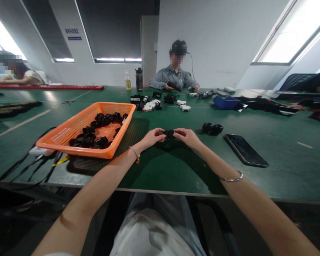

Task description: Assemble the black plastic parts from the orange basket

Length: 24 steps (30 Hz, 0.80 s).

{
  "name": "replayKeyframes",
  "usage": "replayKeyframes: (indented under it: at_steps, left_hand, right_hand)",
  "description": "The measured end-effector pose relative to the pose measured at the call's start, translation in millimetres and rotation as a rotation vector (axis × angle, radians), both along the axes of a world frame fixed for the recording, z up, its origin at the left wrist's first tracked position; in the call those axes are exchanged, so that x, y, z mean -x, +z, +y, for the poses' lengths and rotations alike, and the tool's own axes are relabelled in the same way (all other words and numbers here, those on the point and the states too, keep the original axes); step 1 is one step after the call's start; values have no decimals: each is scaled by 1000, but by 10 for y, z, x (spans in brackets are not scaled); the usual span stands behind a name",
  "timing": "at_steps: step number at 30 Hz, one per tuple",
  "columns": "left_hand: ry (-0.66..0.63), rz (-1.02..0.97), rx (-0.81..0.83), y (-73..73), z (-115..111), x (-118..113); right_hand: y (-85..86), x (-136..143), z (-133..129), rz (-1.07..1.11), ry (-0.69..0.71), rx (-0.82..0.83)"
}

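Between my two hands is a small black ribbed plastic part [169,134], held just above the green table. The fingers of my left hand [155,137] pinch its left end. On its right end, my right hand [187,136] grips with thumb and fingers. Its exact kind is too small to make out. To the right of my right hand, round black plastic parts [212,128] lie together on the table. An orange plastic basket [77,152] stands left of my left hand, with many black ring-shaped parts [89,137] inside.
A phone [245,150] lies at the right. Cables [46,167] run over the table edge at the left. Across the table [165,174], a person [173,76] holds a dark tool near black and white parts [152,104]. A blue bin [225,102] and bottles [139,80] stand farther back.
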<state>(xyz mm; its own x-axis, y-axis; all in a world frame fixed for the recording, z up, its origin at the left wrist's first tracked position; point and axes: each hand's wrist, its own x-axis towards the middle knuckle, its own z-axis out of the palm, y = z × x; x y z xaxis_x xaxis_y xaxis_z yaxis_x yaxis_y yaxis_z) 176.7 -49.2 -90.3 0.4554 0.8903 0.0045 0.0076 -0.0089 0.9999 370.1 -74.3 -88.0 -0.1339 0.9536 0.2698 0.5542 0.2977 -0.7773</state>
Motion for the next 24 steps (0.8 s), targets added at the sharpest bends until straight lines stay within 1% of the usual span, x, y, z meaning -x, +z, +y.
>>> replayKeyframes:
  at_steps: [5,13,19,24]
  left_hand:
    - [31,20,39,42,-26,-18]
    - [36,-23,73,12,13,-17]
    - [46,-18,83,24,0,-15]
    - [64,-1,90,66,-33,-23]
  right_hand:
    - [5,30,-15,40,-3,21]
    - [-8,11,-29,21,62,-52]
    - [4,-15,-19,-10,37,-141]
    - [1,-8,-16,31,49,-110]
